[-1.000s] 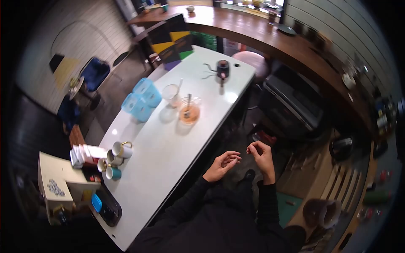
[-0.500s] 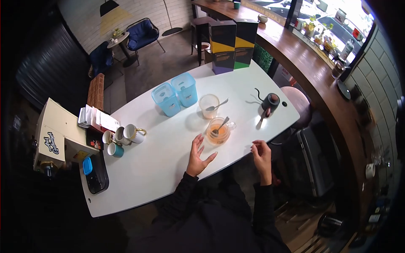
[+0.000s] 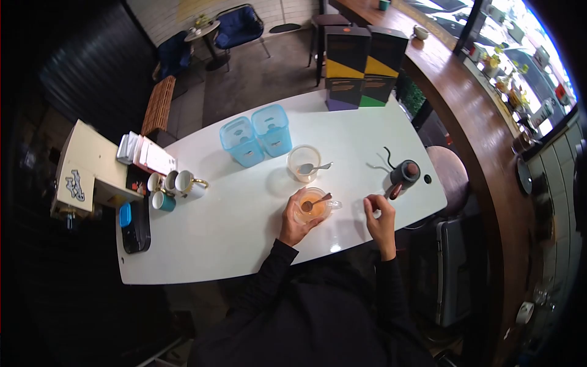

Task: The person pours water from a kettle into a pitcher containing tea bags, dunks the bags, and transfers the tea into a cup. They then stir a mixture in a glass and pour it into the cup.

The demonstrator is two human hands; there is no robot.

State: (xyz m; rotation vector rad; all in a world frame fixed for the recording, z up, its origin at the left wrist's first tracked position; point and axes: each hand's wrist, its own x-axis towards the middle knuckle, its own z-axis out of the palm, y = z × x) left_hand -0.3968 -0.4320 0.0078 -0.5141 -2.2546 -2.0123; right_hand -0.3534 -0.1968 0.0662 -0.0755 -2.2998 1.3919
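My left hand curves round the left side of a clear glass cup that stands on the white table. Amber liquid shows inside the cup, and a metal spoon leans in it. To the right of the cup's handle, my right hand hovers over the table, thumb and fingers curled together with nothing visible in them. Just behind the cup is a translucent container with another spoon in it. A dark gooseneck kettle stands beyond my right hand.
Two blue translucent tubs stand behind the containers. Several mugs cluster at left, near a cream-coloured machine and a black scale. Tall dark boxes stand at the far edge. A wooden counter runs along the right.
My left hand has moved forward and closed round the glass cup. My right hand has stayed beside it, fingers still curled. The head view has shifted and turned slightly.
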